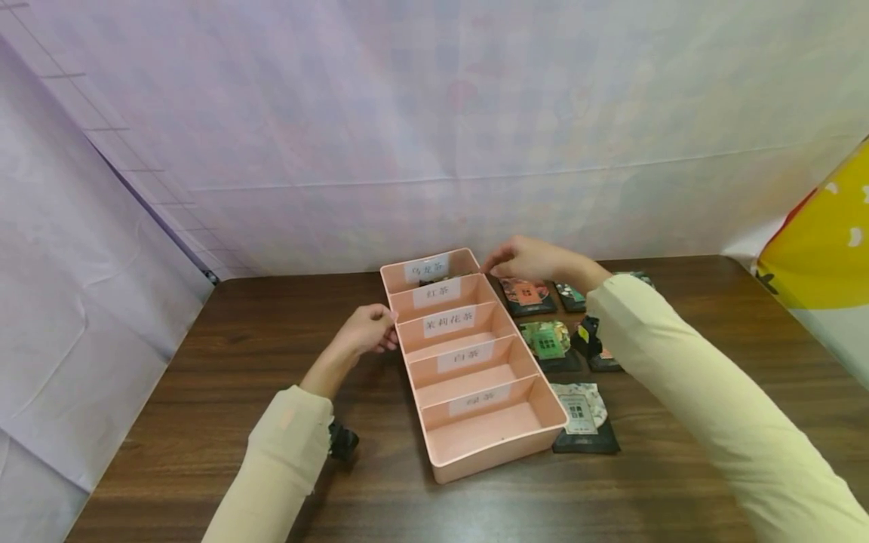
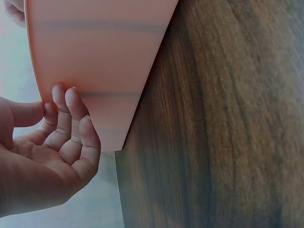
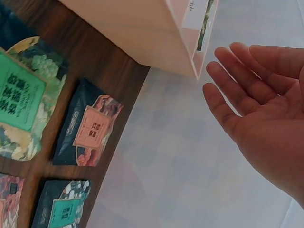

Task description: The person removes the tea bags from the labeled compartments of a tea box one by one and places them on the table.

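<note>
A long pink storage box (image 1: 502,455) with several labelled compartments stands on the table. My left hand (image 1: 366,329) is at its left wall; in the left wrist view, the thumb and index finger pinch the rim while the other fingers (image 2: 88,137) curl beside the wall's outer face. Just off the far right corner is my right hand (image 1: 521,258), holding nothing, its fingers loosely bent in the right wrist view. Part of a packet (image 3: 205,28) shows inside the farthest compartment, mostly hidden by the divider and label.
Right of the box lie several dark tea packets: a white-labelled one (image 1: 581,419) in front, a green-labelled one (image 1: 548,343) behind it, a red-labelled one (image 1: 526,296) farther back. My right sleeve covers part of others. A pale cloth (image 1: 434,136) hangs behind the wooden table (image 1: 271,324).
</note>
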Tool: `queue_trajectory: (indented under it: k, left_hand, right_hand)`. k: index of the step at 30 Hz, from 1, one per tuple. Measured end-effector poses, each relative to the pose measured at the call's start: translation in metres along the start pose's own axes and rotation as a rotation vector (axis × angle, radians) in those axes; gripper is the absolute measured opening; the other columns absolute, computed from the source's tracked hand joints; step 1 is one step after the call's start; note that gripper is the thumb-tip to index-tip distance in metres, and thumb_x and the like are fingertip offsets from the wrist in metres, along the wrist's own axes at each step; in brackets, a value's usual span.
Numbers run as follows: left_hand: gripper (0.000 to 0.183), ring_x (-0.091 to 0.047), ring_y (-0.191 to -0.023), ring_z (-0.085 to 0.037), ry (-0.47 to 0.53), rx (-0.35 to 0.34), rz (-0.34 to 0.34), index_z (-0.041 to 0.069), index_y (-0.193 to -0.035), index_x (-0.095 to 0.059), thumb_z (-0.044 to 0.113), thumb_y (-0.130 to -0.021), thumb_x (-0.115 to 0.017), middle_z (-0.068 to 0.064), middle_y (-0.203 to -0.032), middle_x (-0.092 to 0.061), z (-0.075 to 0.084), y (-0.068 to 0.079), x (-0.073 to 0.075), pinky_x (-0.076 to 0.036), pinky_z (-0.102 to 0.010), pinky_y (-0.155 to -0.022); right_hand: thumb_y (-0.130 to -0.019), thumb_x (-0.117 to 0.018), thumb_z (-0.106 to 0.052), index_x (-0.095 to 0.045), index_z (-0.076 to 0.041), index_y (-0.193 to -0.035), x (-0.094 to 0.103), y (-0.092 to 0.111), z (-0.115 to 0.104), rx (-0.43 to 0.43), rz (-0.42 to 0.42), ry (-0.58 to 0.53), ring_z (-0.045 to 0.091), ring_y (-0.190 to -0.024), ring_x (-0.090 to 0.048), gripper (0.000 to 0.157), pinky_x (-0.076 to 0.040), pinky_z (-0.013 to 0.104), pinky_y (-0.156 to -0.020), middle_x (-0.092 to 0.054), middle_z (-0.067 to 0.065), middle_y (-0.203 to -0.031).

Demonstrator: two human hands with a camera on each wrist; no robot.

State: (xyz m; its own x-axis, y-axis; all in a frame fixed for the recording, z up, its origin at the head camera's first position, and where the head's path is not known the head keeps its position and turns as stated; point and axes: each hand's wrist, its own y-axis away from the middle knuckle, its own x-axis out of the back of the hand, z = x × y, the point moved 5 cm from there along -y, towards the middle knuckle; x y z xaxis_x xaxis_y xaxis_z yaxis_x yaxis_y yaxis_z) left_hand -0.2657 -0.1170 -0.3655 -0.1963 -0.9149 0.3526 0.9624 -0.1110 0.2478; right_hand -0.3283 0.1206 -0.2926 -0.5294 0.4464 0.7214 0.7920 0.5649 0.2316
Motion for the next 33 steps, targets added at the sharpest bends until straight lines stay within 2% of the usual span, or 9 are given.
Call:
queue_trajectory:
  k: [2,4,8,15,21,29,33]
  left_hand:
    - [0.018,-0.054,-0.053,-0.01,0.001,0.0,0.003,0.001,-0.085,-0.05,0.013,-0.097,-0.044,-0.005,-0.062,-0.054,0.0,0.0,0.0,-0.043,-0.024,-0.051]
    - [0.018,-0.054,-0.053,-0.01,0.002,-0.002,0.005,0.001,-0.085,-0.05,0.013,-0.097,-0.044,-0.005,-0.063,-0.055,0.0,0.0,0.0,-0.043,-0.024,-0.051]
    - [0.018,-0.054,-0.053,-0.01,0.003,-0.003,0.003,0.001,-0.086,-0.051,0.013,-0.097,-0.044,-0.006,-0.063,-0.055,0.0,0.0,0.0,-0.043,-0.024,-0.051]
    - [0.018,-0.054,-0.052,-0.01,0.014,-0.004,0.0,0.001,-0.085,-0.05,0.013,-0.097,-0.044,-0.004,-0.062,-0.054,0.0,-0.001,0.0,-0.042,-0.023,-0.049]
    - [0.018,-0.054,-0.053,-0.01,0.012,-0.006,-0.003,0.0,-0.086,-0.051,0.013,-0.097,-0.044,-0.004,-0.062,-0.055,0.001,-0.001,0.001,-0.043,-0.023,-0.049]
    - [0.019,-0.054,-0.053,-0.01,0.009,-0.006,0.001,0.0,-0.086,-0.051,0.013,-0.097,-0.044,-0.004,-0.063,-0.055,0.002,-0.001,0.001,-0.043,-0.024,-0.05]
    - [0.018,-0.054,-0.053,-0.01,0.008,-0.009,0.004,0.0,-0.086,-0.051,0.013,-0.096,-0.045,-0.004,-0.063,-0.056,0.002,-0.001,0.001,-0.044,-0.024,-0.051]
  right_hand:
    - [-0.095,-0.043,-0.007,-0.054,0.002,-0.121,0.0,-0.004,-0.001,0.002,0.01,0.003,0.021,-0.082,-0.058,0.03,-0.048,0.036,-0.069,-0.052,0.021,-0.123]
    - [-0.095,-0.043,-0.006,-0.054,0.004,-0.121,0.0,-0.007,-0.003,0.017,0.017,0.003,0.027,-0.104,-0.055,0.03,-0.045,0.04,-0.084,-0.052,0.023,-0.122]
    - [-0.094,-0.043,-0.004,-0.054,0.005,-0.121,0.0,-0.014,-0.006,0.015,0.026,-0.008,0.031,-0.096,-0.055,0.03,-0.046,0.042,-0.078,-0.054,0.022,-0.12]
    - [-0.094,-0.045,-0.005,-0.055,0.003,-0.12,-0.001,-0.023,-0.011,-0.013,0.032,-0.015,0.031,-0.112,-0.049,0.029,-0.04,0.044,-0.092,-0.054,0.018,-0.122]
    - [-0.092,-0.045,-0.003,-0.056,0.002,-0.118,-0.009,-0.03,-0.013,-0.032,0.027,-0.015,0.03,-0.111,-0.049,0.03,-0.042,0.041,-0.088,-0.052,0.018,-0.124]
    - [-0.084,-0.036,0.009,-0.061,0.004,-0.108,-0.02,-0.039,-0.012,0.014,-0.004,0.005,0.033,-0.126,-0.036,0.034,-0.036,0.044,-0.096,-0.042,0.019,-0.134]
    - [-0.084,-0.039,0.01,-0.059,0.006,-0.111,-0.024,-0.04,-0.012,0.024,-0.013,0.027,0.035,-0.123,-0.038,0.034,-0.038,0.045,-0.095,-0.043,0.022,-0.133]
